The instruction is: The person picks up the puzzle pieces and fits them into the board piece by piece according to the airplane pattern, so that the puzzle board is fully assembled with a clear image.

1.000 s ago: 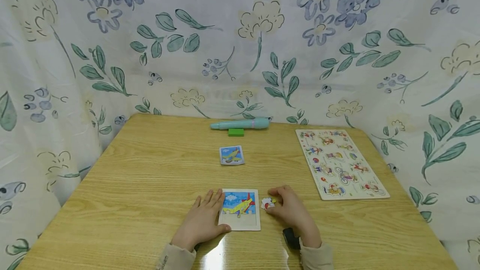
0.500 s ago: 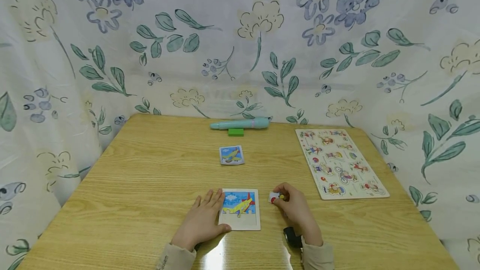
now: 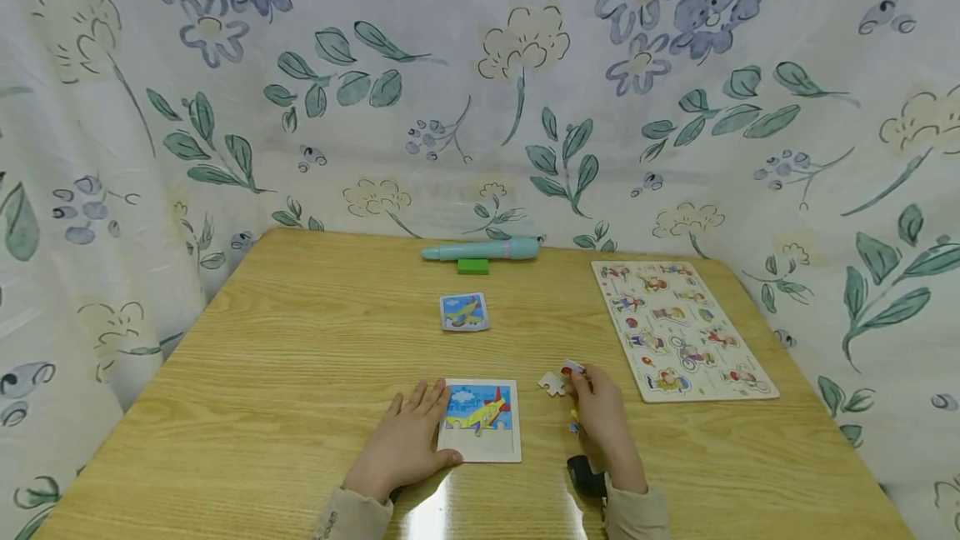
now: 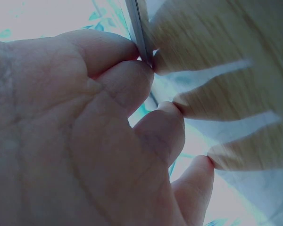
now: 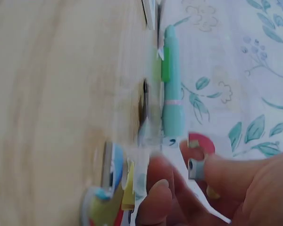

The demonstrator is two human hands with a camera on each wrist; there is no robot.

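Observation:
A square puzzle board (image 3: 480,448) lies near the front of the table; its upper part shows a yellow airplane on blue, while the lower strip is bare. Flat on the table, my left hand (image 3: 408,442) rests against the board's left edge, fingers spread and straight. To the right of the board, my right hand (image 3: 606,415) pinches a white-and-red jigsaw piece (image 3: 573,367) between thumb and fingers. A pale jigsaw piece (image 3: 552,383) lies by those fingertips. A yellow-and-blue piece (image 3: 575,421) shows beside the palm, partly hidden. In the right wrist view, colourful pieces (image 5: 114,165) lie beside the fingers.
A small airplane picture card (image 3: 463,312) lies beyond the board. Farther back are a green block (image 3: 472,267) and a turquoise pen (image 3: 480,250). A large board of figures (image 3: 682,332) lies at the right. Floral cloth (image 3: 480,148) hangs behind the table.
My right hand has moved right and slightly away from the board. The gathered pieces have come apart: one lies pale on the table, one is pinched. My left hand stays put.

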